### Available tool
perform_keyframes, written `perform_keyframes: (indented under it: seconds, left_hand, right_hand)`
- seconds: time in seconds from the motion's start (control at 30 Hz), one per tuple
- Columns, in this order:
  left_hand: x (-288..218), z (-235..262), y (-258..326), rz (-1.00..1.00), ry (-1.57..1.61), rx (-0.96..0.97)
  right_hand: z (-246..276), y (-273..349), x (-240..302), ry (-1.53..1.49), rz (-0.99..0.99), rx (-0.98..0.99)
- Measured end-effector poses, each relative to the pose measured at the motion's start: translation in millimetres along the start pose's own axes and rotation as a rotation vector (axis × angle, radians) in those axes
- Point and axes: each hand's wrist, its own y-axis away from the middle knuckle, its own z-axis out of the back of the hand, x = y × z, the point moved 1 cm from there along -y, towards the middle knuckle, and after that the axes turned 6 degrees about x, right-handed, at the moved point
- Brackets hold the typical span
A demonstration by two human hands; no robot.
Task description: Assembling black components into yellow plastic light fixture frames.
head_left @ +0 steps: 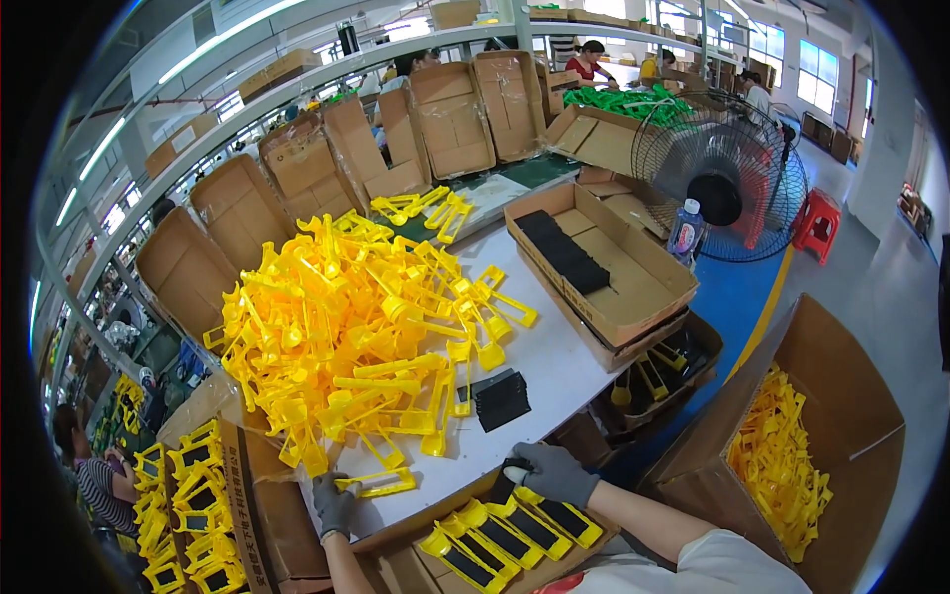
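My left hand, in a grey glove, is closed on the near end of a yellow plastic frame at the table's front edge. My right hand, also gloved, is closed above a cardboard tray by my body; what its fingers hold, if anything, is hard to make out. In that tray several yellow frames with black strips lie side by side. A large heap of yellow frames covers the left and middle of the white table. Right of the heap lies a small stack of black strips.
An open cardboard box with more black strips stands at the back right. Beyond it are a bottle and a caged fan. Boxes of yellow frames stand right and left. Upright cardboard trays line the back.
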Motion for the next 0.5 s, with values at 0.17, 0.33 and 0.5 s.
perform_keyframes:
  seconds: [0.17,0.33,0.5]
  left_hand:
    - [-9,15,20,0.043,0.516,0.137]
    - [-86,40,62,0.053,0.858,0.069]
    - [-154,27,120,0.355,1.138,0.328]
  right_hand:
    - [12,5,-4,-0.167,0.101,-0.163]
    - [29,18,29,-0.517,-0.145,-0.057]
    - [21,25,61,-0.475,-0.117,0.128]
